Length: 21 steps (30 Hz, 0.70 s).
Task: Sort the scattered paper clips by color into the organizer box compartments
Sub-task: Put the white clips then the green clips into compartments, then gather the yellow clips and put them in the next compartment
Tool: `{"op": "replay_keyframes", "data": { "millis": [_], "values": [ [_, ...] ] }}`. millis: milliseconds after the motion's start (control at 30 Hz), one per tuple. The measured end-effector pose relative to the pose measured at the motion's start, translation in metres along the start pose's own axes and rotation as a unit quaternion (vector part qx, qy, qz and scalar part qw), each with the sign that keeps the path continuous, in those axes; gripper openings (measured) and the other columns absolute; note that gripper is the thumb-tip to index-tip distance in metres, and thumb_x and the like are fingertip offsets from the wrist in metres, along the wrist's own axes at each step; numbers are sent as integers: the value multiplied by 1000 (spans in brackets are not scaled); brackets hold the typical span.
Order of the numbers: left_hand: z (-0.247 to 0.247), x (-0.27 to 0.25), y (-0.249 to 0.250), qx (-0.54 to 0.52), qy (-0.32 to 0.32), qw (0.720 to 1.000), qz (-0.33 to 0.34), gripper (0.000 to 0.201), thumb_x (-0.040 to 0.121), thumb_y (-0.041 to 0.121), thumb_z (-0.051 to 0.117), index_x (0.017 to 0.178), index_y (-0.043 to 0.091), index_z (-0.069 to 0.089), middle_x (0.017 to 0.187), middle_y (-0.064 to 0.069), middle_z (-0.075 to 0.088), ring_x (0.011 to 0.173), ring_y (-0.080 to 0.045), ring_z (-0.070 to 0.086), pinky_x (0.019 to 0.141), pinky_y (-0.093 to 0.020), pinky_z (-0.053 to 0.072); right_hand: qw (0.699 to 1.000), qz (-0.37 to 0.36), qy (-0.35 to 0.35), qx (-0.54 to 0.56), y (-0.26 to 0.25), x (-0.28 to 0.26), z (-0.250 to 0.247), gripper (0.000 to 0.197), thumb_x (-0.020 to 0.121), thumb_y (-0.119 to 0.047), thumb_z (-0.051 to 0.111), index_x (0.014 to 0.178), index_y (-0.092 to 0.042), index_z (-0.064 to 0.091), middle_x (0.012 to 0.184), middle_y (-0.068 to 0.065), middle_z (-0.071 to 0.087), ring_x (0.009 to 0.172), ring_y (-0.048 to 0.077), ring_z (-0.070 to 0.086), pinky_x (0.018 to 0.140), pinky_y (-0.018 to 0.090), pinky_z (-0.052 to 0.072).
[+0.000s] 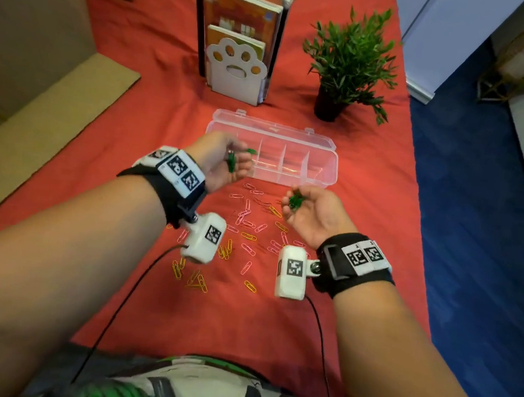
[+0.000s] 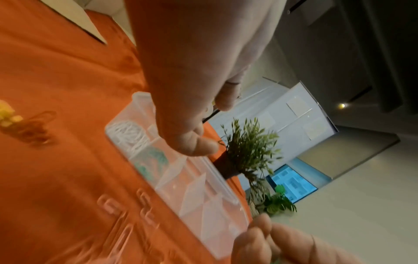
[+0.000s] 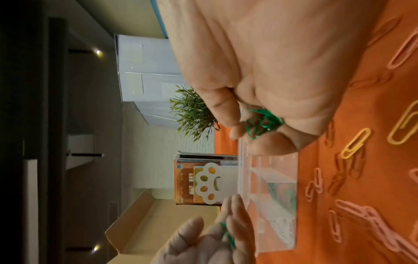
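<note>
A clear organizer box [image 1: 318,168] lies on the red cloth; white clips [image 2: 126,135] fill its left end compartment and green clips [image 2: 156,159] the one beside it. My left hand [image 1: 239,157] hovers palm-up over the box's left end with fingers relaxed and thumb apart. Green paper clips [image 1: 231,162] lie loose on its palm, one [image 1: 251,151] near the fingertips. My right hand [image 1: 296,202] is just in front of the box, its fingers curled round a bunch of green clips [image 3: 262,123]. Several pink clips [image 1: 246,213] and yellow clips [image 1: 248,236] lie scattered nearer me.
Behind the box stand a paw-shaped bookend [image 1: 235,69] with books and a potted plant [image 1: 346,65]. Cardboard [image 1: 33,142] borders the cloth on the left. On the right the table edge drops to a blue floor [image 1: 474,253]. Camera cables [image 1: 120,306] trail from both wrists.
</note>
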<state>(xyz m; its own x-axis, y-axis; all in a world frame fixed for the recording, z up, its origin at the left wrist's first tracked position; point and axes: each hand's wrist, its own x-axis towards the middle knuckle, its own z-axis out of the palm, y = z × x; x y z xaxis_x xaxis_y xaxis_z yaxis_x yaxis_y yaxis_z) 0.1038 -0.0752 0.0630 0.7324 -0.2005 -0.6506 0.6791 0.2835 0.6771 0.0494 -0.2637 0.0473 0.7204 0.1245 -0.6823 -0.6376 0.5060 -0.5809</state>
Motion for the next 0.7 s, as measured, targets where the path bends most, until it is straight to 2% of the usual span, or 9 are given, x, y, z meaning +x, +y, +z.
{"op": "replay_keyframes", "data": {
  "millis": [100, 233, 267, 300, 367, 467, 567, 633, 700],
  "values": [
    [7, 10, 21, -15, 26, 999, 19, 6, 83, 11, 40, 79, 16, 39, 74, -4, 39, 66, -17, 42, 75, -31, 47, 999, -6, 1, -42, -4, 5, 5, 21, 95, -5, 35, 89, -2, 55, 78, 8, 55, 66, 14, 50, 57, 22, 43],
    [13, 24, 27, 5, 43, 997, 59, 18, 80, 7, 40, 91, 13, 54, 91, -1, 46, 79, -15, 47, 101, -37, 37, 986, -59, 48, -147, -5, 12, 6, 26, 97, -2, 33, 85, -1, 56, 77, 9, 53, 63, 14, 50, 49, 18, 46],
    [12, 25, 26, 38, 65, 995, 73, 16, 81, 7, 40, 80, 15, 54, 81, 1, 44, 72, -13, 44, 100, -34, 34, 980, -71, 58, -177, -5, 13, 6, 25, 97, -2, 35, 82, -3, 55, 75, 8, 51, 61, 13, 49, 49, 18, 45],
    [9, 29, 26, 70, 84, 990, 88, 18, 81, 7, 41, 69, 17, 50, 72, 2, 41, 64, -13, 39, 89, -32, 37, 974, -80, 67, -201, -5, 14, 5, 24, 96, -1, 36, 81, -4, 55, 74, 7, 50, 61, 12, 48, 49, 19, 43],
    [1, 32, 23, 124, 116, 980, 105, 16, 78, 16, 45, 64, 22, 47, 70, 2, 47, 67, -17, 47, 76, -33, 43, 962, -97, 81, -243, -4, 17, 8, 25, 96, -1, 35, 81, -4, 55, 74, 6, 48, 61, 11, 47, 53, 19, 42],
    [-15, 21, 13, 198, 154, 957, 146, 9, 79, 21, 47, 75, 24, 54, 88, -1, 59, 87, -19, 53, 87, -37, 49, 924, -152, 97, -338, -7, 28, 25, 31, 98, -3, 33, 81, -11, 58, 76, 2, 52, 63, 10, 48, 59, 19, 46],
    [-36, 4, -9, 227, 183, 937, 193, 17, 87, 8, 51, 96, 16, 63, 97, -5, 65, 84, -15, 54, 76, -29, 45, 860, -260, 105, -427, -11, 44, 55, 36, 93, 0, 36, 77, -19, 61, 82, 0, 59, 73, 12, 55, 74, 30, 53],
    [-52, -9, -25, 285, 189, 918, 199, 20, 86, 6, 54, 102, 11, 65, 95, -6, 64, 83, -15, 56, 77, -28, 47, 810, -317, 112, -481, -14, 54, 76, 34, 91, 0, 37, 87, -16, 66, 93, 4, 62, 85, 17, 59, 85, 35, 52],
    [-68, -23, -38, 350, 179, 899, 195, 18, 85, 6, 58, 100, 8, 67, 88, -4, 63, 76, -13, 56, 75, -25, 47, 762, -305, 95, -563, -15, 64, 94, 37, 89, 3, 37, 110, -9, 65, 115, 10, 62, 105, 21, 58, 96, 35, 47]
  ]
}}
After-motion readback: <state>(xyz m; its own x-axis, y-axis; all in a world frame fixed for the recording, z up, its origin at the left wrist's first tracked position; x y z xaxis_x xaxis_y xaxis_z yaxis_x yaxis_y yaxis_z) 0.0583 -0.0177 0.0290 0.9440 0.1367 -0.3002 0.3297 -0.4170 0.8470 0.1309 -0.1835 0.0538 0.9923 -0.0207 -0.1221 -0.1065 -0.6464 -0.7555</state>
